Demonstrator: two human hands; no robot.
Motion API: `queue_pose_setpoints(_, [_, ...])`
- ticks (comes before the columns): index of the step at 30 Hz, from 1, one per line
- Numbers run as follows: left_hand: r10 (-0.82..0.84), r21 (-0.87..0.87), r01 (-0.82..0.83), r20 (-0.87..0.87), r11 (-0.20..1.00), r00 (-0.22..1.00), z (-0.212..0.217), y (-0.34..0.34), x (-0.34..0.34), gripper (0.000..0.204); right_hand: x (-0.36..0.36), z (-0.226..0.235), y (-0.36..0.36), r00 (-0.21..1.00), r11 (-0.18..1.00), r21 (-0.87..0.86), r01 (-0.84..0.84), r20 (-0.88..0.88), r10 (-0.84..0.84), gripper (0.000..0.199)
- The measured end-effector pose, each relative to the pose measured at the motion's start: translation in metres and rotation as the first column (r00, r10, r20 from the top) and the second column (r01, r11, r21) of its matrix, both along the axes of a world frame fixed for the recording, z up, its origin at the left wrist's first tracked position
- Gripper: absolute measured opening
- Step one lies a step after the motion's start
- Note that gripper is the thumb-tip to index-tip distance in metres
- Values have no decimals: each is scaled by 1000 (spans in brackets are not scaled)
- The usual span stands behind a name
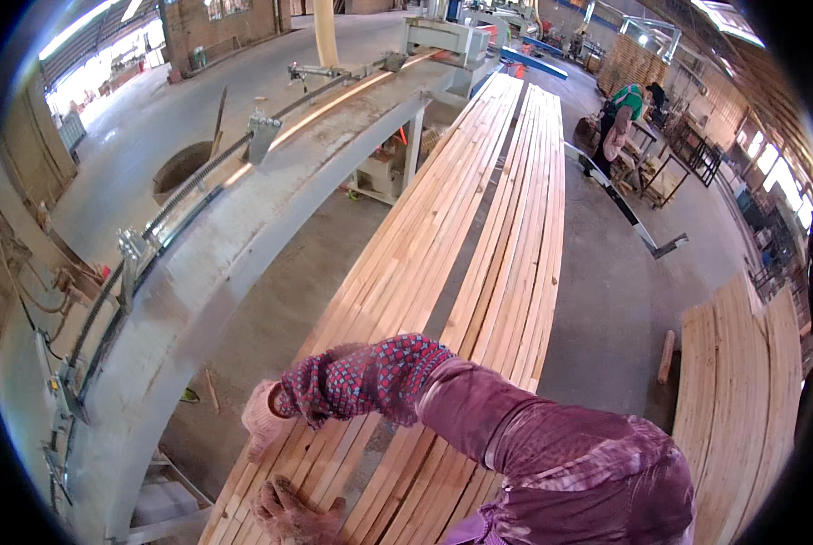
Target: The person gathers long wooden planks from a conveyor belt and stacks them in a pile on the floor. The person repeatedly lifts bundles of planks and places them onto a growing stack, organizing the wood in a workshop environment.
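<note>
Long pale wooden strips (425, 263) lie side by side in two bundles, with a dark lengthwise gap between them. My right arm, in a maroon sleeve with a patterned cuff (370, 377), reaches across both bundles to the left. At the left bundle's outer edge, my gloved right hand (263, 420) points downward against the strips; its fingertips are too unclear to show a grip. Nearer to me, my gloved left hand (293, 510) lies on top of the left bundle's strips, fingers apart. Part of that hand is cut off by the lower rim.
A long grey machine bed (216, 232) with a chain and clamps runs along the left. More wooden boards (729, 391) are stacked at the right, near a short log (665, 357). A bent metal bar (629, 213) stands out beyond the strips. A person (623, 123) bends over at far right.
</note>
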State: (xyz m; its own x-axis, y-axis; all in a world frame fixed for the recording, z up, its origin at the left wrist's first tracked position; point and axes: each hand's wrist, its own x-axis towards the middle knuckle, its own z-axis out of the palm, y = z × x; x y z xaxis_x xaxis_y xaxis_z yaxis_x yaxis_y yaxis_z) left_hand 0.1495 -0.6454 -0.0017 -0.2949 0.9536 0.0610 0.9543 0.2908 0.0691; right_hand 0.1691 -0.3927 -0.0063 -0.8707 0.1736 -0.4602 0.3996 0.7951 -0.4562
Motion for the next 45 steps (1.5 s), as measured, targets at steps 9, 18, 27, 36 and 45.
queue_pose_setpoints(9, [46,-191,-46,-3,980,999,-7,-38,-35,99,-30,2,-38,999,998,-61,-11,46,14,85])
queue_pose_setpoints(18, [131,-105,-131,-10,986,991,-7,-96,-65,110,-146,-96,-95,984,957,-232,-176,-76,163,38])
queue_pose_setpoints(27, [29,-3,-29,-37,1000,999,-15,-101,-66,117,-103,-67,-107,882,923,335,190,-471,-11,47])
queue_pose_setpoints(36, [-156,-76,147,-122,986,980,-34,-94,-98,105,55,-14,-145,798,998,42,40,-602,-6,70])
queue_pose_setpoints(45, [-16,504,-709,820,494,572,23,-182,23,80,121,4,-242,722,949,117,-294,-623,301,53])
